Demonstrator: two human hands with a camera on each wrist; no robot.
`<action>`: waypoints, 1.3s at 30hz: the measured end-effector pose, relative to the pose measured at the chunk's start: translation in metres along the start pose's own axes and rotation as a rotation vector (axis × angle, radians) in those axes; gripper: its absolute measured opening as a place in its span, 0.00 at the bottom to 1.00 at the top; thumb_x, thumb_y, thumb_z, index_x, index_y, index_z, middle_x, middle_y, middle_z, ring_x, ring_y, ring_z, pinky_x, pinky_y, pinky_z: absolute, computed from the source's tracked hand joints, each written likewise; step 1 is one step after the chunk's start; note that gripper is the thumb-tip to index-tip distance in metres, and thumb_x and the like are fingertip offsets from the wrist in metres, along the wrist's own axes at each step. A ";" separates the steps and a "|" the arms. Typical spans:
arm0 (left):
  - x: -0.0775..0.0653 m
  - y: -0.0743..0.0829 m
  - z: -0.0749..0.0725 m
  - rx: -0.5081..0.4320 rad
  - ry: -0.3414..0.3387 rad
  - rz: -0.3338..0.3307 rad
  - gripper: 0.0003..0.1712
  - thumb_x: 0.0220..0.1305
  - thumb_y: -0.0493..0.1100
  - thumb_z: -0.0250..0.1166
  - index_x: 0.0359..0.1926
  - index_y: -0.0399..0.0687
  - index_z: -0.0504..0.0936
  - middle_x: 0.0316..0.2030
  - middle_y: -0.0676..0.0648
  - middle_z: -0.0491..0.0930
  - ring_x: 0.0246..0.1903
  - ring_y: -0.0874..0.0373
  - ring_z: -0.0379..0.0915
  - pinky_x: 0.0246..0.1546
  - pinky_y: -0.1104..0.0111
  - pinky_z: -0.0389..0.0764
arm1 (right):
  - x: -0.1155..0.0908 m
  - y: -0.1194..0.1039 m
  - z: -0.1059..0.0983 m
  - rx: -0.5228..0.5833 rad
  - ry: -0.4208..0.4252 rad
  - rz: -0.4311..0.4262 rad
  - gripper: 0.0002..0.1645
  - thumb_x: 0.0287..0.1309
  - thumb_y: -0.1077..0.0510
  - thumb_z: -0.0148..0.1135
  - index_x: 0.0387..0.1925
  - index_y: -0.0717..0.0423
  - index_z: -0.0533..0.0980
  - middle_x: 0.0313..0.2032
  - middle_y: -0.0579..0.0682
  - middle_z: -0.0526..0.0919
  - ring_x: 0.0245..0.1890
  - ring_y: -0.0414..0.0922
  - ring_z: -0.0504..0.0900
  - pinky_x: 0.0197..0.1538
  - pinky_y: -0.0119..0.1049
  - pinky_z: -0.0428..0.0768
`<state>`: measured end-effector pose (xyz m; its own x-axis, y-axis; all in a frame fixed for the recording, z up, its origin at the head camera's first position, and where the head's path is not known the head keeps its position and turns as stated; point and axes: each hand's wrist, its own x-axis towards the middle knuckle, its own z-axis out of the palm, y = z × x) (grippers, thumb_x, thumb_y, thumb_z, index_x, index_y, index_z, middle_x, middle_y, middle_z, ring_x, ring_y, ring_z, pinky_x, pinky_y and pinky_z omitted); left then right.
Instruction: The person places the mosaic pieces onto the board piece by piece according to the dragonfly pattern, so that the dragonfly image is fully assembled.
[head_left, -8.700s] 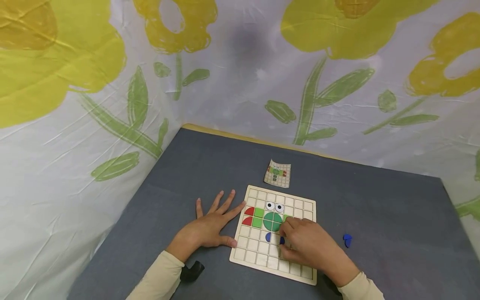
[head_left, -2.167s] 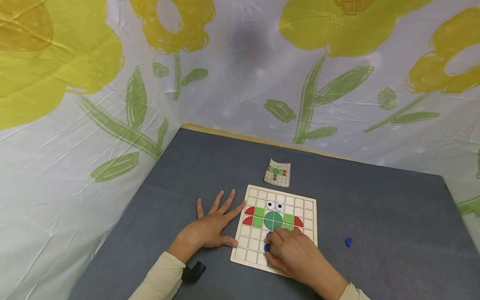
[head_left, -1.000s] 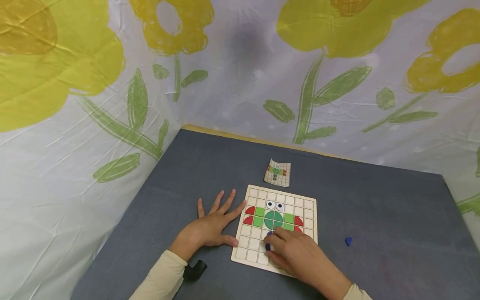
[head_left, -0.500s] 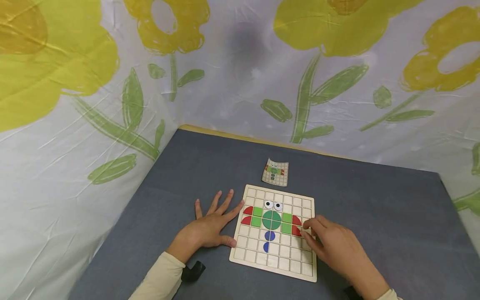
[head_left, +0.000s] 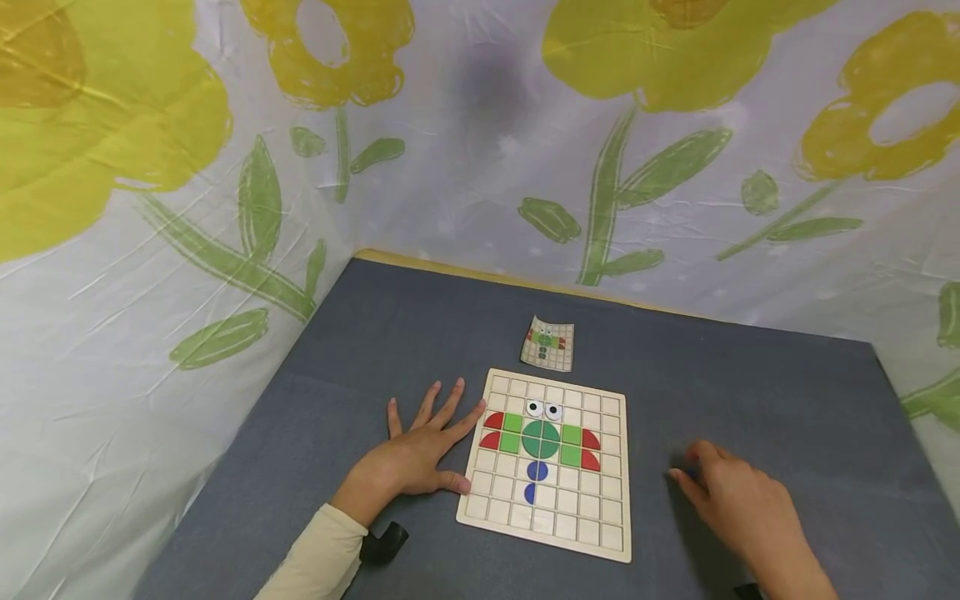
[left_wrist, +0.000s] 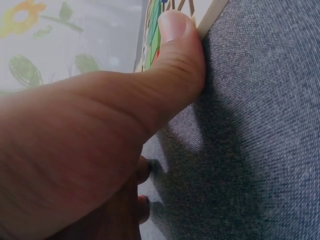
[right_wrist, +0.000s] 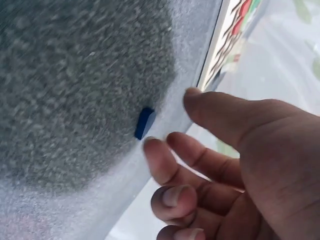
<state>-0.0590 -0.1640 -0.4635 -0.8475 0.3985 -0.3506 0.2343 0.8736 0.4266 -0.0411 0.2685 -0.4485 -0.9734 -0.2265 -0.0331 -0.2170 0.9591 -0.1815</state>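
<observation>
A makeshift play corner rather than a furnished room: a low table (head_left: pixel 420 333) covered in grey felt-like fabric is pushed into an angle formed by two hanging sheets (head_left: pixel 480 150), crinkled white cloth printed with big yellow flowers and green stems. A strip of bare wood (head_left: pixel 450 268) shows along the table's far edge, where the covering stops. On the cloth lie a child's wooden grid puzzle board (head_left: pixel 600 533) set with coloured shapes and googly eyes, and a small curled pattern card (head_left: pixel 548 343) beyond it. Everything behind the sheets is screened from sight.
</observation>
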 end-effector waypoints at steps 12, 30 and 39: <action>0.000 -0.001 0.000 0.006 -0.006 0.005 0.65 0.56 0.66 0.75 0.86 0.69 0.47 0.86 0.49 0.31 0.84 0.40 0.22 0.68 0.21 0.26 | 0.003 0.009 0.002 0.062 -0.084 0.047 0.16 0.64 0.52 0.76 0.42 0.58 0.80 0.33 0.49 0.83 0.23 0.42 0.77 0.21 0.40 0.72; 0.002 -0.009 0.009 -0.050 0.014 0.056 0.66 0.56 0.69 0.74 0.86 0.73 0.44 0.86 0.50 0.28 0.83 0.40 0.18 0.65 0.20 0.21 | 0.000 0.003 -0.001 0.077 -0.046 0.098 0.14 0.59 0.67 0.62 0.46 0.61 0.85 0.43 0.60 0.85 0.25 0.51 0.79 0.23 0.49 0.75; 0.000 -0.003 0.000 -0.010 -0.006 0.020 0.65 0.57 0.67 0.75 0.86 0.69 0.46 0.86 0.48 0.30 0.84 0.40 0.20 0.68 0.22 0.25 | 0.003 -0.027 -0.007 0.166 0.030 -0.004 0.11 0.62 0.64 0.74 0.46 0.53 0.86 0.43 0.50 0.86 0.26 0.39 0.74 0.22 0.36 0.70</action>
<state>-0.0595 -0.1665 -0.4648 -0.8397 0.4173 -0.3475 0.2461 0.8628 0.4416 -0.0385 0.2432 -0.4366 -0.9748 -0.2229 -0.0033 -0.2084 0.9166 -0.3412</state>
